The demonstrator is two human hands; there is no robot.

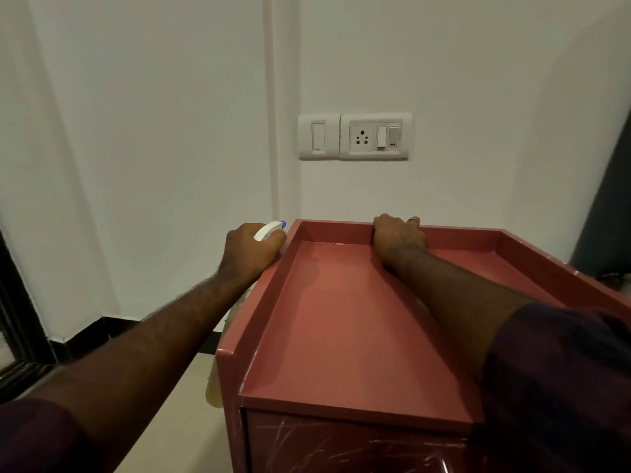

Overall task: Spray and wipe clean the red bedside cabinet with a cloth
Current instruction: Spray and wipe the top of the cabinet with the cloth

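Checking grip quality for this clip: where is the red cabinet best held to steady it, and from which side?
Hold the red cabinet by its raised back rim, reaching over the top from the front, as the right hand does. That thin upright lip gives something to hook over, while the top is flat and glossy.

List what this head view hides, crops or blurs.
Spray bottle: all but its nozzle hidden by the gripping left hand.
Right hand: fingers partly hidden behind the back rim of the red cabinet.
Cabinet front: cut off by the bottom edge.
Pale shape beside it: blurred, behind the left forearm.
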